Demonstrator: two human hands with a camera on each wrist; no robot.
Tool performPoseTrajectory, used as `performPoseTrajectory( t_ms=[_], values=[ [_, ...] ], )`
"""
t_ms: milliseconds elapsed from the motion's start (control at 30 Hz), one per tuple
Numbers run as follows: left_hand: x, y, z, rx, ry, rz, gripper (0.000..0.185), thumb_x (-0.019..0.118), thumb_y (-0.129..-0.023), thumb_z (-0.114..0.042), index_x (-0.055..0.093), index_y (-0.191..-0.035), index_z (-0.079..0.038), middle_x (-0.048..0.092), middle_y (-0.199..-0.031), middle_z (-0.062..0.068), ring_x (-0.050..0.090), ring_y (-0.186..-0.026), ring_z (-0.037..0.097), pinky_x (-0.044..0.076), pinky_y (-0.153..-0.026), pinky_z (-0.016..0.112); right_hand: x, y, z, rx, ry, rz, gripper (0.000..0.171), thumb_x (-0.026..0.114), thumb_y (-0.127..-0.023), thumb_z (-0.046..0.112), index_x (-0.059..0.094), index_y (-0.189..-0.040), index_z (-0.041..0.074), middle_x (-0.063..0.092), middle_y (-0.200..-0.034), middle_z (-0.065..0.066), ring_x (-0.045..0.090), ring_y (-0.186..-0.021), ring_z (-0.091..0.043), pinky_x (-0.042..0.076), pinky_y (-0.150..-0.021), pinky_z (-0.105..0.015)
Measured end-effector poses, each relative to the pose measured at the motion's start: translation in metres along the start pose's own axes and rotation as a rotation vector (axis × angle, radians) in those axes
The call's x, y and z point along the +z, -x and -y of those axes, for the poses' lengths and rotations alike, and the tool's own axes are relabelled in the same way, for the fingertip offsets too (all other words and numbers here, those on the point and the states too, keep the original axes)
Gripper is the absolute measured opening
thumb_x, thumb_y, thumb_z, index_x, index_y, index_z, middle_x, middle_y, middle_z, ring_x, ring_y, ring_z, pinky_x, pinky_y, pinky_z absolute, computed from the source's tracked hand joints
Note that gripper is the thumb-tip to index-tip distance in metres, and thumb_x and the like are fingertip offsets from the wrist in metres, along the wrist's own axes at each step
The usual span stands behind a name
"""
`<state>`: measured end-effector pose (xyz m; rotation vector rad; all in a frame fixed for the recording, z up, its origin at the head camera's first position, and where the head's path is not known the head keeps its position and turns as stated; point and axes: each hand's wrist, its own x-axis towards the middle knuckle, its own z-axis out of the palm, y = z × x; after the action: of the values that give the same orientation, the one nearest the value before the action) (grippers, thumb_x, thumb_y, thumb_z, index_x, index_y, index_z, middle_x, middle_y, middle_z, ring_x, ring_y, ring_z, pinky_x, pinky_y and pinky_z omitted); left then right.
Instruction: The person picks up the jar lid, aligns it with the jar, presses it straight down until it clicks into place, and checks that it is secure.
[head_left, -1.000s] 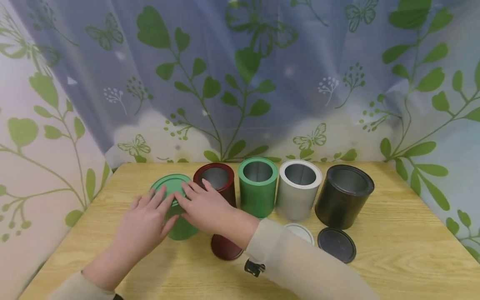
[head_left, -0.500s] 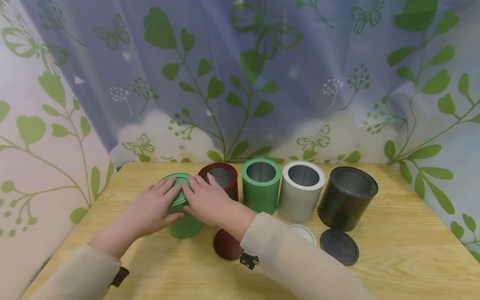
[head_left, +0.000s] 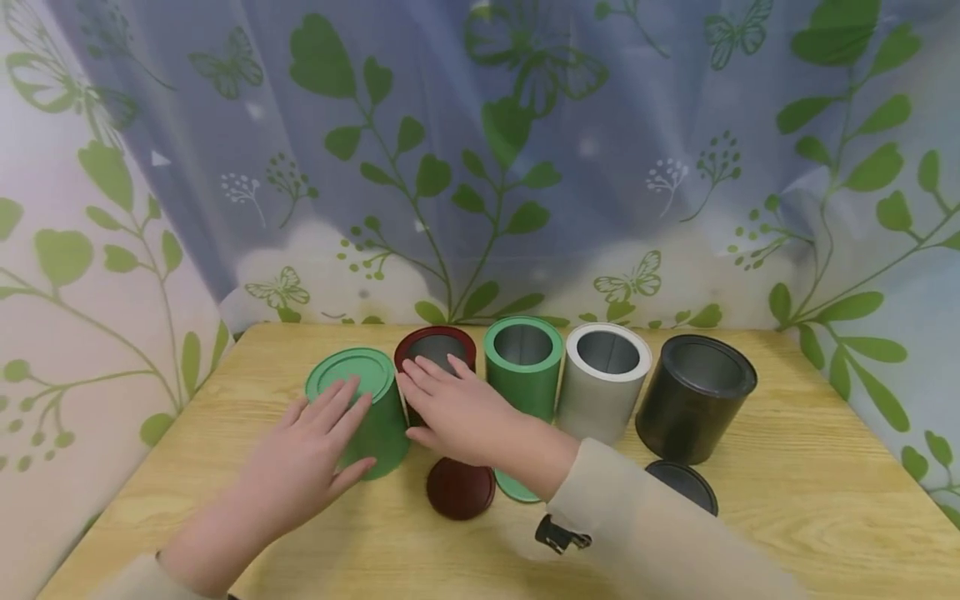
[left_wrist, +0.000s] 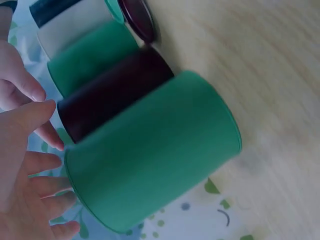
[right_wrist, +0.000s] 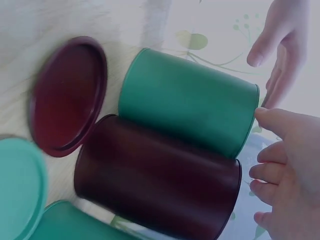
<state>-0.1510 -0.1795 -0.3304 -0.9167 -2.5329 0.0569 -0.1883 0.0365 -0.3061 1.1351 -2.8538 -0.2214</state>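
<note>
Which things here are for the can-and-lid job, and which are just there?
Seems part of the job:
left hand, right hand
closed green can
open dark red can, open green can, white-rimmed can, black can
dark red lid, green lid, black lid

Just there:
patterned cloth
wooden table
black clip

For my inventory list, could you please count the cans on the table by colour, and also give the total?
Green cans: 2
Dark red can: 1
Grey can with white rim: 1
Black can: 1
Total: 5
</note>
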Motion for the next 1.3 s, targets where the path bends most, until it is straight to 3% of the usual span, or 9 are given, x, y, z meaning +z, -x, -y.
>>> performPoseTrajectory(
  t_ms=[267,600,700,1000,1300],
  values=[
    [0.002,0.002,-0.02,0.052,0.027,-0.045,0.068,0.072,-0.078,-0.04,0.054,-0.128,0.002,0.046,-0.136,0.02,0.047,-0.122,0.035,0.041,-0.093,0.052,0.005,0.031,-0.007,-0.058,-0.024,-0.048,0.065,0.049,-0.095,0.044,0.031,-0.146,0.009,0.024,-0.152,-0.008,0.017,-0.14,-0.019,0.017,-0.111,-0.044],
    [0.016,-0.004,-0.047,0.124,0.117,0.04,0.064,0.069,-0.081,-0.042,0.055,-0.128,-0.001,0.045,-0.138,0.017,0.045,-0.124,0.031,0.044,-0.091,0.048,0.029,0.06,-0.016,-0.07,-0.108,-0.052,0.063,0.052,-0.094,0.043,0.039,-0.142,0.004,0.033,-0.147,-0.01,0.027,-0.137,-0.022,0.024,-0.108,-0.045],
    [0.026,-0.008,-0.054,0.106,0.154,0.095,0.064,0.07,-0.08,-0.042,0.056,-0.127,-0.001,0.048,-0.135,0.018,0.048,-0.122,0.031,0.046,-0.088,0.047,0.042,0.064,-0.019,-0.048,-0.134,-0.006,0.066,0.054,-0.092,0.044,0.04,-0.141,0.003,0.034,-0.147,-0.011,0.028,-0.136,-0.023,0.025,-0.108,-0.045],
    [0.059,-0.018,-0.067,0.017,0.204,0.37,0.068,0.064,-0.083,-0.048,0.052,-0.13,0.0,0.049,-0.133,0.019,0.049,-0.12,0.034,0.046,-0.089,0.047,0.073,0.066,-0.026,0.005,-0.177,0.143,0.078,0.057,-0.087,0.051,0.036,-0.142,0.001,0.032,-0.147,-0.016,0.029,-0.135,-0.028,0.026,-0.106,-0.05],
    [0.069,-0.024,-0.071,-0.026,0.269,0.505,0.071,0.059,-0.087,-0.049,0.044,-0.137,-0.001,0.042,-0.139,0.021,0.041,-0.126,0.035,0.042,-0.094,0.049,0.089,0.064,-0.026,-0.006,-0.223,0.187,0.08,0.056,-0.087,0.053,0.035,-0.143,0.001,0.027,-0.149,-0.016,0.024,-0.137,-0.027,0.024,-0.107,-0.051]
  ],
)
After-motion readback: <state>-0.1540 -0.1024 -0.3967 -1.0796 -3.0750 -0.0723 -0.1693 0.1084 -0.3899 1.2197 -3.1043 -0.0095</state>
